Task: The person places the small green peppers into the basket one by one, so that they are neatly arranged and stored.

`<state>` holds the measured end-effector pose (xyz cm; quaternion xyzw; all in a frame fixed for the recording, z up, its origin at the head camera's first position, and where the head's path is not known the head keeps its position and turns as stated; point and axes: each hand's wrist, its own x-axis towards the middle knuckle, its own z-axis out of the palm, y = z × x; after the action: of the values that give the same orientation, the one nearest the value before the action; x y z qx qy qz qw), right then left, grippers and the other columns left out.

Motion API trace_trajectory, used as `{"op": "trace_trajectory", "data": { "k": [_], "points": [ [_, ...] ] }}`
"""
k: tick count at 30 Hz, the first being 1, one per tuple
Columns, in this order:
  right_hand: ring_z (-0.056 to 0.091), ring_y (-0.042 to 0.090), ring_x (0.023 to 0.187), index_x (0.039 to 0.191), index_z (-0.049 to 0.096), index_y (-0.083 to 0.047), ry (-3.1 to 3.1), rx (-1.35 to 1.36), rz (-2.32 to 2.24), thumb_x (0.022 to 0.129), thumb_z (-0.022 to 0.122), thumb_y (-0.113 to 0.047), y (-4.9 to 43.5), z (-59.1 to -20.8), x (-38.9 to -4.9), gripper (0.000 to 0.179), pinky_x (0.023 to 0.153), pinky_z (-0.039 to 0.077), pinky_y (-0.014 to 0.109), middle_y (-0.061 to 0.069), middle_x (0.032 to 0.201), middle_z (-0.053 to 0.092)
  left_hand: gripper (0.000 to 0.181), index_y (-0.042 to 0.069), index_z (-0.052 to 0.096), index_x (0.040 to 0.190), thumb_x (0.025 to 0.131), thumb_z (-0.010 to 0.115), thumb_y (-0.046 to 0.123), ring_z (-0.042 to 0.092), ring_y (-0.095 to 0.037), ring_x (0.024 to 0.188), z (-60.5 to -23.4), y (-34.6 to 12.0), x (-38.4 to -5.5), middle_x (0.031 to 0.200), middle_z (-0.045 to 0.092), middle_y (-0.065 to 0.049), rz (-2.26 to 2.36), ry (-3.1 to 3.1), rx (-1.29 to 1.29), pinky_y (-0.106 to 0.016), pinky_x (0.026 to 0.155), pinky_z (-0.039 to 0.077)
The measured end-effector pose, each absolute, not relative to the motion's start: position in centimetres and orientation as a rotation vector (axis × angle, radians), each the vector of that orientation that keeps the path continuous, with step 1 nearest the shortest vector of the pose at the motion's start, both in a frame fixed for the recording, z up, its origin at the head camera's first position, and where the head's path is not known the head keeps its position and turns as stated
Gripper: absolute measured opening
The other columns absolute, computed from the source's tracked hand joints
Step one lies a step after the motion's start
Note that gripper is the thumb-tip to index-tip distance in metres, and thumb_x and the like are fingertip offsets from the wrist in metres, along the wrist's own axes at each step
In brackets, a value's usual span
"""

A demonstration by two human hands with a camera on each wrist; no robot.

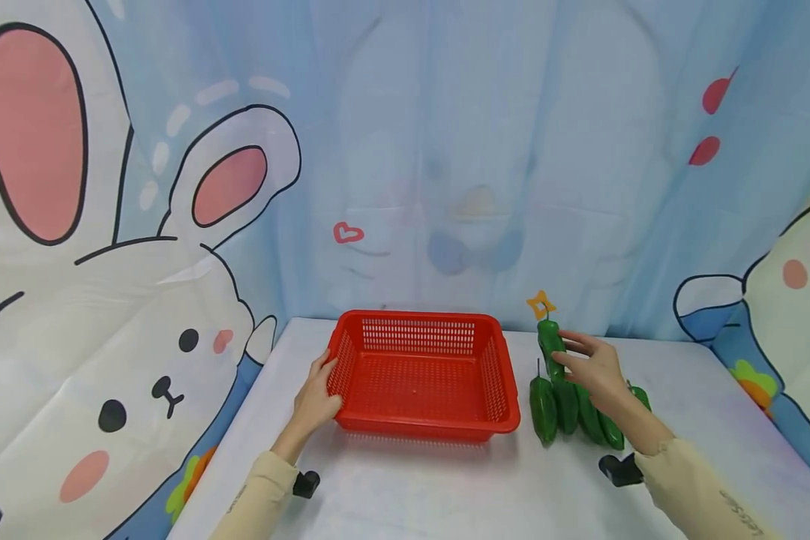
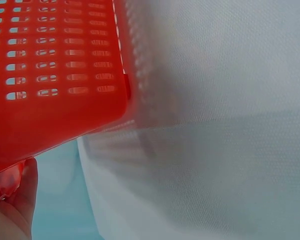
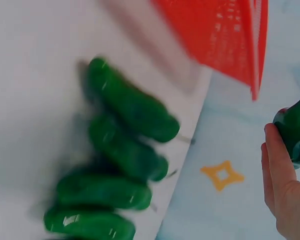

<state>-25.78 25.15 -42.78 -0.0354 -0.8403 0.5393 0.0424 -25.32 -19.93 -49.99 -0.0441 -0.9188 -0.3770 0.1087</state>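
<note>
My left hand point(image 1: 316, 401) grips the left rim of a red plastic basket point(image 1: 415, 430), which stands on the white table with nothing in it. In the left wrist view the slotted basket wall point(image 2: 50, 115) fills the upper left, and part of the hand point(image 2: 17, 210) shows at its rim. On the right, my right hand point(image 1: 597, 369) holds a green pepper point(image 1: 549, 339) between thumb and fingers, raised above the table. The right wrist view shows this pepper point(image 3: 296, 127) at the right edge. Below lie several more green peppers point(image 1: 543, 411) side by side, partly hidden by my right hand and forearm.
The white table point(image 1: 405, 495) ends at a blue cartoon-print curtain point(image 1: 412, 150) along its back. Curtain with a printed rabbit point(image 1: 162, 337) also borders the left side. The loose peppers lie just right of the basket.
</note>
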Motion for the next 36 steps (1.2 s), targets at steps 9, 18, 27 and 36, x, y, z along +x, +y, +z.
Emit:
{"op": "trace_trajectory", "data": {
  "k": [9, 18, 27, 36],
  "points": [
    [0.063, 0.014, 0.099, 0.148, 0.039, 0.002, -2.453, -0.084, 1.909, 0.096, 0.06, -0.012, 20.4, -41.6, -26.7, 0.059, 0.08, 0.056, 0.032, 0.033, 0.145, 0.041, 0.075, -0.003, 0.045, 0.144, 0.07, 0.056, -0.002, 0.045, -0.032, 0.129, -50.2, -20.0, -25.6, 0.158, 0.029, -0.01, -1.134, -2.695, -0.122, -0.054, 0.09, 0.046],
    [0.058, 0.039, 0.115, 0.145, 0.042, 0.005, -2.393, -0.027, 2.085, 0.095, 0.059, -0.004, 13.5, -41.7, -28.0, 0.053, 0.079, 0.057, 0.037, 0.032, 0.137, 0.046, 0.075, -0.002, 0.045, 0.144, 0.07, 0.057, -0.002, 0.045, -0.032, 0.13, -50.3, -20.2, -25.7, 0.158, 0.03, -0.01, -1.145, -2.678, -0.126, -0.054, 0.09, 0.046],
    [0.056, 0.047, 0.117, 0.141, 0.047, 0.005, -2.301, -0.058, 2.211, 0.093, 0.06, 0.0, 8.6, -42.4, -28.9, 0.05, 0.081, 0.057, 0.044, 0.031, 0.132, 0.048, 0.074, -0.003, 0.046, 0.143, 0.07, 0.057, -0.002, 0.045, -0.032, 0.13, -50.3, -19.9, -25.8, 0.158, 0.03, -0.01, -1.137, -2.676, -0.145, -0.055, 0.091, 0.046],
    [0.057, 0.046, 0.115, 0.138, 0.051, 0.005, -2.229, -0.112, 2.333, 0.091, 0.06, 0.002, 4.3, -43.8, -29.7, 0.047, 0.08, 0.057, 0.045, 0.029, 0.126, 0.05, 0.073, -0.003, 0.047, 0.143, 0.07, 0.056, 0.0, 0.039, -0.032, 0.136, -50.6, -20.0, -26.0, 0.158, 0.03, -0.011, -1.123, -2.67, -0.15, -0.058, 0.095, 0.043]
  ]
}}
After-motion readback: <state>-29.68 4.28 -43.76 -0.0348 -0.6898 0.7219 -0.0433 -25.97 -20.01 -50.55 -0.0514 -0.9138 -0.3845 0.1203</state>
